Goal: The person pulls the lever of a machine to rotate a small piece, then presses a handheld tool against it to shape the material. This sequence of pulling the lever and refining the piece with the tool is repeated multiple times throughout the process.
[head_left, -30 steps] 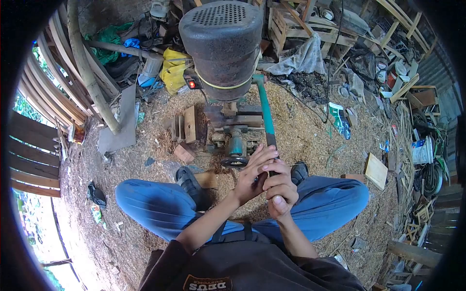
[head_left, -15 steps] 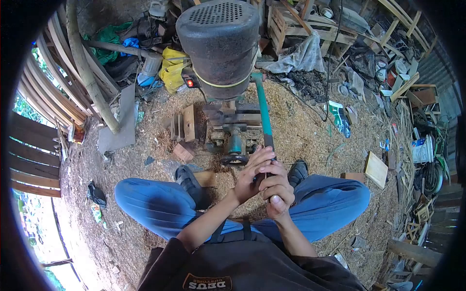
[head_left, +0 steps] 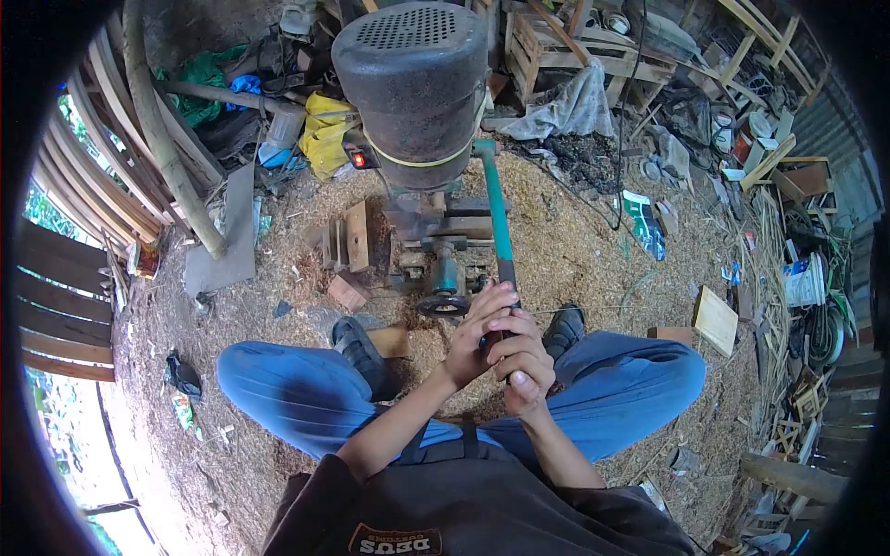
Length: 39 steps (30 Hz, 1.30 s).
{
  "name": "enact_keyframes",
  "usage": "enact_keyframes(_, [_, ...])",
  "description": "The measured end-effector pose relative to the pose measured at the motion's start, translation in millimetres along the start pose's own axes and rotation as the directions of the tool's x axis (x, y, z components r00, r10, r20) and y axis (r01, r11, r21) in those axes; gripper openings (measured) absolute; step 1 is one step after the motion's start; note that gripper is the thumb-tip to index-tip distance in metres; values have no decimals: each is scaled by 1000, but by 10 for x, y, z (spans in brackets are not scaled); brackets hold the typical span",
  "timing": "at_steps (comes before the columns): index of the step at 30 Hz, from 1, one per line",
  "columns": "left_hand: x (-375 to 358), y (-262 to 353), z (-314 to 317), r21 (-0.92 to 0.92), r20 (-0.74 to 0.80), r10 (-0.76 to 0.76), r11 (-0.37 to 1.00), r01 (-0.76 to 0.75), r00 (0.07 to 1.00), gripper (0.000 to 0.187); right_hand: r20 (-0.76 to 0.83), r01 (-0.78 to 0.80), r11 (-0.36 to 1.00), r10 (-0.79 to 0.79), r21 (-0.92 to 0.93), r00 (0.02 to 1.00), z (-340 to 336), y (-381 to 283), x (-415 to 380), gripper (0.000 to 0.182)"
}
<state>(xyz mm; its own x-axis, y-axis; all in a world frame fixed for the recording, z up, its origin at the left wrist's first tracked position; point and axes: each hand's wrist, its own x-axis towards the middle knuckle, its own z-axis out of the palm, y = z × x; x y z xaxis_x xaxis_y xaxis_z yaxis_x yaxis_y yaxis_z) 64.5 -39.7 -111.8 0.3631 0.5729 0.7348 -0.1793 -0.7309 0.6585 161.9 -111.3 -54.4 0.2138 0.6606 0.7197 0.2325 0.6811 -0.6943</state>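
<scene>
A large dark drilling-type machine (head_left: 413, 93) stands ahead, with a green lever (head_left: 496, 204) reaching from its right side toward me. My left hand (head_left: 480, 335) is wrapped round the lever's dark lower end. Just to the right, my right hand (head_left: 523, 357) is closed on the same lever end, its fingers against my left hand. Below the motor sits a metal vise (head_left: 445, 227) with a round handwheel (head_left: 443, 305) close in front of my hands. A red switch light (head_left: 359, 159) glows on the machine's left side.
Wood blocks (head_left: 358, 236) lie left of the vise, and a pale board (head_left: 716, 321) lies at the right. Sawdust covers the ground. A yellow bag (head_left: 326, 137), a wooden crate (head_left: 547, 56) and a leaning pole (head_left: 158, 111) stand farther back. My sandalled feet flank the handwheel.
The whole view has shifted very slightly, with the machine a little farther left. Both hands keep their hold on the lever.
</scene>
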Motion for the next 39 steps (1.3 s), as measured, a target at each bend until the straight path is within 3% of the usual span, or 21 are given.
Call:
enact_keyframes(6, [-12, -9, -22, 4, 40, -33, 999, 33, 999, 29, 19, 8, 1000, -8, 15, 1000, -24, 25, -31, 42])
enact_keyframes(8, [4, -4, -6, -37, -43, 54, 998, -55, 998, 46, 23, -1, 1000, 1, -12, 1000, -24, -4, -24, 43])
enact_keyframes(14, [314, 193, -250, 32, 64, 42, 999, -44, 997, 47, 154, 46, 994, -31, -95, 988, -116, -113, 279, 43])
enact_keyframes(16, [406, 284, -314, 242, 22, 85, 966, -88, 996, 51, 147, 95, 995, -89, -35, 985, -126, -107, 602, 40])
enact_keyframes(18, [518, 401, -442, 273, -57, 20, 962, -4, 998, 54, 98, 189, 977, -198, 93, 975, -115, -198, 1155, 33])
enact_keyframes(20, [549, 409, -576, 289, -99, -24, 956, 51, 995, 52, -27, 122, 987, -120, 100, 992, 2, -288, 1647, 37])
enact_keyframes(22, [583, 362, -689, 334, -119, -9, 941, 49, 993, 51, 54, 155, 987, -157, 39, 986, -49, -230, 2183, 43])
enact_keyframes(24, [642, 354, -813, 384, -136, 7, 922, 47, 991, 49, -27, 162, 986, -161, 34, 987, 67, -158, 2554, 45])
enact_keyframes(28, [802, 346, -944, 447, -183, -27, 888, 108, 983, 44, -31, 221, 967, -227, -124, 973, 69, 204, 2983, 61])
enact_keyframes(34, [910, 179, -975, 463, -143, -90, 874, 147, 986, 45, 12, 117, 991, -116, -62, 993, -15, 456, 3292, 67])
enact_keyframes(36, [840, 82, -949, 433, -112, -124, 887, 161, 986, 49, 68, 17, 998, -13, -60, 998, -105, 586, 3276, 62])
enact_keyframes(39, [656, -67, -901, 377, -72, -194, 903, 207, 978, 47, -37, -20, 985, 14, -169, 999, -195, 690, 2973, 57])
